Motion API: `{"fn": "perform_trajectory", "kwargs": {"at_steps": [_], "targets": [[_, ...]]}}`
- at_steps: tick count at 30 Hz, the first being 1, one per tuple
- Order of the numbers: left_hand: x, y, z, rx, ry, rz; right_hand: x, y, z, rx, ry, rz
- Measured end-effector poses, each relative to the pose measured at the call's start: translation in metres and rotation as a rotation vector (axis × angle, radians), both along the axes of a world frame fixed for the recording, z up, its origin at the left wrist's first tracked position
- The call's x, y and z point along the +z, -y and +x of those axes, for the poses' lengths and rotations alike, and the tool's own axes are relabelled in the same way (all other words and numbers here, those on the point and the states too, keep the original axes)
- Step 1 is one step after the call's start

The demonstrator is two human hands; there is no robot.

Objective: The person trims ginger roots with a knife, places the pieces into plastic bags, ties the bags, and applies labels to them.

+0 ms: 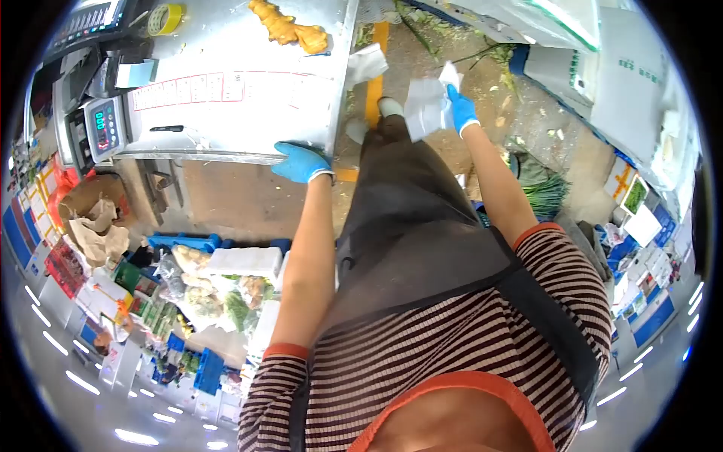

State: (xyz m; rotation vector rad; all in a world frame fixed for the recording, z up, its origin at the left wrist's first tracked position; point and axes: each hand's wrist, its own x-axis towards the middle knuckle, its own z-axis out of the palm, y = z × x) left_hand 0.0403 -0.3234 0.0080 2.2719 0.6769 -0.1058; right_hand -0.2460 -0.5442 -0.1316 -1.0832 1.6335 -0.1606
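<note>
My left hand [300,163], in a blue glove, rests at the front right corner of the metal table [226,128]. Its fingers are spread apart and hold nothing. Out to the right, over the floor, my right hand [462,111], also gloved in blue, is closed on a thin white plastic bag [426,108]. The bag hangs loose to the left of the fingers, and a crumpled white tip sticks up above them. On the far part of the table lies a knobby piece of ginger [290,29], well away from both hands.
A digital scale [104,128], a black pen [166,129] and a yellow tape roll [165,19] are on the table's left. Leaf scraps litter the floor [493,90]. White foam boxes [633,83] stand right. Green onions [546,194] lie by my right side; vegetable crates [215,297] stand left.
</note>
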Motion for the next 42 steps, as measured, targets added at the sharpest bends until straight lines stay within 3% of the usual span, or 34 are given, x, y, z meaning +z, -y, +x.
{"fn": "perform_trajectory", "kwargs": {"at_steps": [1, 2, 3, 4, 5, 6, 8, 11, 12, 13, 14, 17, 18, 21, 23, 25, 26, 27, 29, 30, 33, 35, 37, 39, 41, 42], "targets": [[-0.008, -0.006, 0.002, 0.004, -0.008, 0.009, 0.006, 0.006, -0.016, 0.077, 0.056, -0.022], [-0.017, -0.017, 0.003, -0.059, -0.032, 0.011, 0.05, 0.004, -0.004, -0.079, 0.169, 0.032], [-0.024, -0.026, 0.005, -0.124, -0.051, 0.011, 0.088, 0.004, 0.005, -0.006, 0.199, -0.062], [-0.019, -0.035, 0.007, -0.176, -0.15, -0.148, 0.12, 0.003, 0.012, 0.065, 0.229, -0.155], [-0.003, -0.052, 0.017, -0.337, -0.571, -0.484, 0.147, 0.0, 0.02, 0.136, 0.261, -0.246], [0.047, -0.044, 0.004, -0.379, -0.642, -0.527, 0.166, -0.005, 0.028, 0.195, 0.254, -0.31], [0.117, -0.031, -0.03, -0.574, -0.685, -0.696, 0.24, -0.022, 0.064, 0.279, 0.304, -0.351], [0.165, -0.016, -0.052, -0.862, -0.706, -0.86, 0.28, -0.055, 0.098, 0.715, 0.163, -0.593], [0.166, -0.006, -0.049, -0.826, -0.773, -1.006, 0.292, -0.064, 0.11, 0.827, 0.142, -0.624], [0.162, -0.001, -0.041, -0.803, -0.716, -0.977, 0.302, -0.072, 0.12, 0.938, 0.116, -0.655], [0.154, 0.001, -0.033, -0.775, -0.662, -0.949, 0.307, -0.08, 0.129, 0.957, 0.035, -0.706], [0.175, 0.006, -0.019, -0.673, -0.38, -0.957, 0.322, -0.082, 0.145, 0.627, 0.187, -0.62], [0.179, 0.001, -0.01, -0.661, -0.408, -0.916, 0.312, -0.08, 0.146, 0.563, 0.318, -0.452], [0.197, -0.012, -0.004, -0.603, -0.458, -0.959, 0.334, -0.085, 0.167, 0.978, 0.428, -0.222], [0.196, -0.013, -0.002, -0.561, -0.402, -1.009, 0.332, -0.104, 0.188, 0.87, 0.729, 0.089], [0.189, -0.042, 0.013, -0.554, -0.421, -1.023, 0.348, -0.087, 0.204, 0.894, 0.337, -0.012], [0.183, -0.062, 0.025, -0.627, -0.268, -0.884, 0.34, -0.077, 0.21, 0.621, 0.751, 0.24], [0.184, -0.079, 0.035, -0.446, -0.156, -0.936, 0.329, -0.065, 0.216, 0.302, 1.136, 0.496], [0.148, -0.134, 0.062, -0.292, -0.063, -0.776, 0.322, -0.036, 0.218, 0.144, 1.176, 0.663], [0.12, -0.164, 0.071, -0.343, -0.121, -0.606, 0.349, -0.054, 0.233, 0.065, 1.04, 0.554], [0.145, -0.172, 0.061, -0.8, 0.682, 0.304, 0.322, -0.076, 0.25, 0.242, 1.016, 0.495], [0.218, -0.13, 0.053, -0.804, 0.751, 0.173, 0.341, -0.099, 0.269, 0.499, 0.971, 0.459], [0.235, -0.122, 0.047, -0.811, 0.55, -0.013, 0.353, -0.118, 0.281, 0.715, 0.894, 0.472], [0.208, -0.127, 0.052, -0.804, 0.109, -0.256, 0.362, -0.109, 0.3, 0.986, 0.757, 0.374], [0.182, -0.136, 0.066, -0.658, 0.158, -0.247, 0.355, -0.089, 0.332, 1.125, 0.732, 0.213], [0.17, -0.143, 0.074, -0.56, 0.191, -0.284, 0.318, -0.065, 0.351, 1.099, 0.471, -0.228]]}}
